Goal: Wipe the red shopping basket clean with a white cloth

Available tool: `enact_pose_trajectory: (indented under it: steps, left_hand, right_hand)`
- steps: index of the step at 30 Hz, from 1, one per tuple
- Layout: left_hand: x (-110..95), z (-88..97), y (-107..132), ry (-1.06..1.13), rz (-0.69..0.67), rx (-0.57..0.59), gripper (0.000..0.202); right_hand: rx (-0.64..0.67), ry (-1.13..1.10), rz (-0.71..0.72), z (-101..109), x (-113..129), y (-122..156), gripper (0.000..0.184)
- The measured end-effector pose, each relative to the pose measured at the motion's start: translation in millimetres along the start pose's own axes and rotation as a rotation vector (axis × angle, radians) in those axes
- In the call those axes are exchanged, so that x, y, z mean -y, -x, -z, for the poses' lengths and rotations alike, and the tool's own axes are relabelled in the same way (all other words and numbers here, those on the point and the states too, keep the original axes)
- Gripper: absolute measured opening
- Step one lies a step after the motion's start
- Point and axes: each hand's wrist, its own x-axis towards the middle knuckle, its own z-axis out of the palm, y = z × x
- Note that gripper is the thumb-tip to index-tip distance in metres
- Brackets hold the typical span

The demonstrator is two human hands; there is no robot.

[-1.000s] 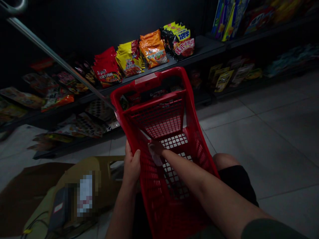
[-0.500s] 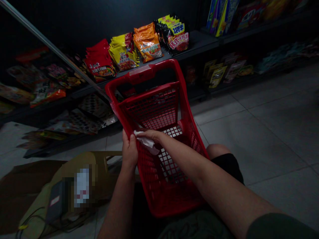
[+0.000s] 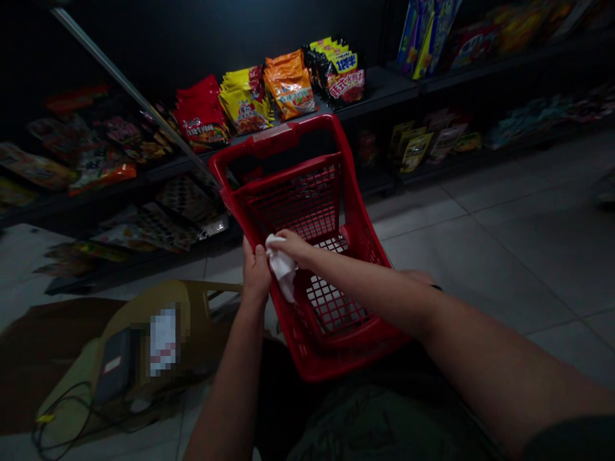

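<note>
A red plastic shopping basket (image 3: 307, 368) with grid walls stands tilted in front of my body, its handle end toward the shelves. My left hand (image 3: 256, 272) is closed around the basket's left rim, with the fingers partly hidden behind it. Inside that same rim my right hand (image 3: 292, 246) pinches a crumpled white cloth (image 3: 282, 269), which hangs against the inner left wall. My right forearm crosses over the basket's opening. The floor shows through the grid at the bottom.
Dark shelves (image 3: 384, 86) run across the back with red, yellow, orange and black noodle packets (image 3: 291, 86). More snack bags (image 3: 416, 150) lie lower. At left, a yellowish stool (image 3: 158, 291) bears a dark device (image 3: 115, 365) and a cable (image 3: 62, 410). Grey tiles (image 3: 519, 243) cover the floor at right.
My right hand has lifted slightly along the left rim, and the cloth now hangs more openly below it. My left hand still grips the rim. The view has shifted a little.
</note>
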Motion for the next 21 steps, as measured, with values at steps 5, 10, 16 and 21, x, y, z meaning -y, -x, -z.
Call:
enact_pose_trajectory:
  steps: [5,10,16,21]
  left_hand:
    - [-3,3.1,3,-0.072,0.010,-0.023,0.058]
    - [-6,3.7,5,-0.008,-0.021,-0.004,0.057]
    - [-1,0.0,1,0.072,0.007,0.033,0.059]
    - [-2,1.6,2,0.046,-0.006,0.033,0.056]
  right_hand:
    - [0.025,0.046,-0.054,-19,-20,32,0.007]
    - [0.416,0.175,-0.376,-8,-71,78,0.011]
    - [-0.162,-0.016,-0.065,-22,-27,26,0.020]
    - [-0.060,0.044,-0.126,-31,-39,62,0.026]
